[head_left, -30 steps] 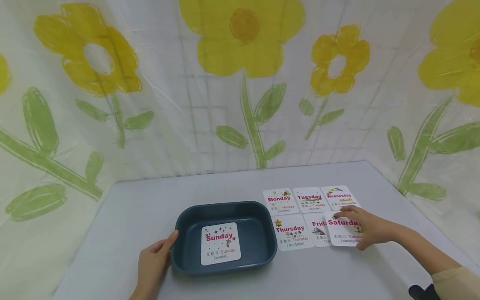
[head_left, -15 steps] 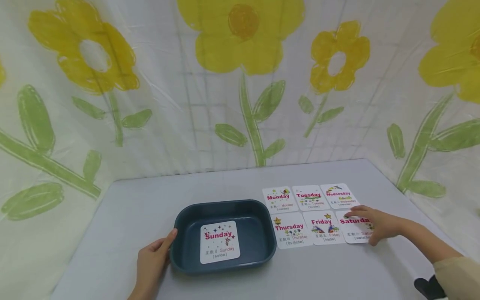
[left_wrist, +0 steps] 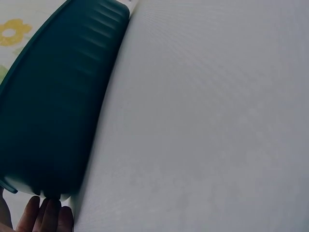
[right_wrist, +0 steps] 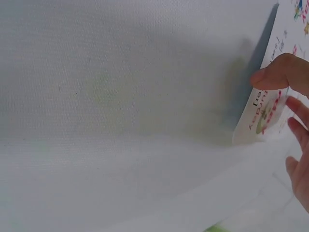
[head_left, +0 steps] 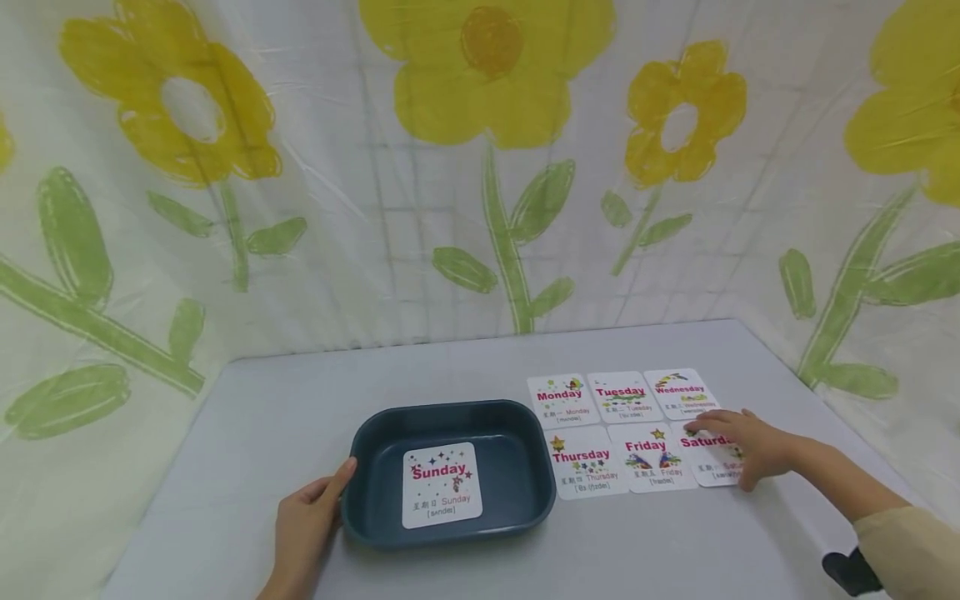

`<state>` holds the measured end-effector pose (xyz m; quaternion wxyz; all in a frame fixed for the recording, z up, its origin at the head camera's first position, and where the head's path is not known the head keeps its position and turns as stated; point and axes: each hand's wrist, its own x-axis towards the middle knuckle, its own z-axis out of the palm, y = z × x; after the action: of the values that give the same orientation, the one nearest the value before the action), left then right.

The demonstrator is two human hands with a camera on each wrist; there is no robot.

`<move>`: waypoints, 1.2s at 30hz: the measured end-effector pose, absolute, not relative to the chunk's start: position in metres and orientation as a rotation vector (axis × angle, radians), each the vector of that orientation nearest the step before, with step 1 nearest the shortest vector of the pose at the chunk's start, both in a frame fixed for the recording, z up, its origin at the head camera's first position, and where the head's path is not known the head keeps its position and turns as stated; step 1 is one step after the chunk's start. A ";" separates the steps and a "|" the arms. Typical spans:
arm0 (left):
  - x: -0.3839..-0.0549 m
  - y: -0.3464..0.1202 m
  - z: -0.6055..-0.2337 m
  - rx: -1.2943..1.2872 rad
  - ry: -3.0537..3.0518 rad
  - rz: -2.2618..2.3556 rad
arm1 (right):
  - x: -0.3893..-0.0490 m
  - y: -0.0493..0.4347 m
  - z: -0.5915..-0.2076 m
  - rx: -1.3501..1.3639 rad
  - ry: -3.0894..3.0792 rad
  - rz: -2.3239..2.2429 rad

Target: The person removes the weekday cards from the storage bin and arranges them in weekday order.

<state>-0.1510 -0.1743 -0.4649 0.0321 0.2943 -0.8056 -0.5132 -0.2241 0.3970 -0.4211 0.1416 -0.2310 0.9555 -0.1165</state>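
Observation:
My left hand (head_left: 306, 518) holds the left end of a dark blue plastic basin (head_left: 517, 487), thumb at the rim and fingers against the outer wall, as the left wrist view shows. Inside lies a white "Sunday" card (head_left: 442, 487). My right hand (head_left: 761, 448) grips the "Saturday" card (head_left: 708, 465) by its edges, thumb at the near edge and fingers toward the far side. In the right wrist view, that card (right_wrist: 256, 116) has a shadow along its near edge. To its left is the "Friday" card (head_left: 651, 460); the "Wednesday" card (head_left: 681, 393) is behind it.
The "Thursday" card (head_left: 581, 462) lies close beside the basin's right end. Behind it are the "Monday" (head_left: 562, 402) and "Tuesday" (head_left: 622, 397) cards. A white table (head_left: 300, 400) carries everything, backed by a flower-printed curtain (head_left: 337, 250).
My right hand has moved right with the Saturday card, off the Friday card that it partly covered, into line at the end of the front row. My left hand stays on the basin.

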 end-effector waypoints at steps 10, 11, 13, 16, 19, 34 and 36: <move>-0.150 -0.174 -0.461 0.872 -2.489 -1.614 | -0.224 0.396 -0.422 -0.584 2.782 -0.291; -0.150 -0.174 -0.461 0.879 -2.485 -1.611 | -0.224 0.396 -0.421 -0.568 2.769 -0.301; -0.150 -0.173 -0.462 0.887 -2.479 -1.607 | -0.224 0.395 -0.419 -0.530 2.743 -0.332; -0.150 -0.173 -0.464 0.903 -2.474 -1.589 | -0.223 0.392 -0.415 -0.498 2.697 -0.368; -0.150 -0.173 -0.466 0.906 -2.475 -1.576 | -0.221 0.388 -0.408 -0.440 2.618 -0.379; -0.149 -0.175 -0.465 0.813 -2.460 -1.638 | -0.206 0.355 -0.383 -0.081 2.216 -0.419; -0.149 -0.176 -0.466 0.810 -2.457 -1.643 | -0.207 0.347 -0.383 -0.125 2.233 -0.430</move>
<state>-0.1486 -0.1758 -0.4656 0.0384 0.2642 -0.8011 -0.5357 -0.2067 0.3469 -0.3828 0.4187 -0.0498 0.8904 -0.1716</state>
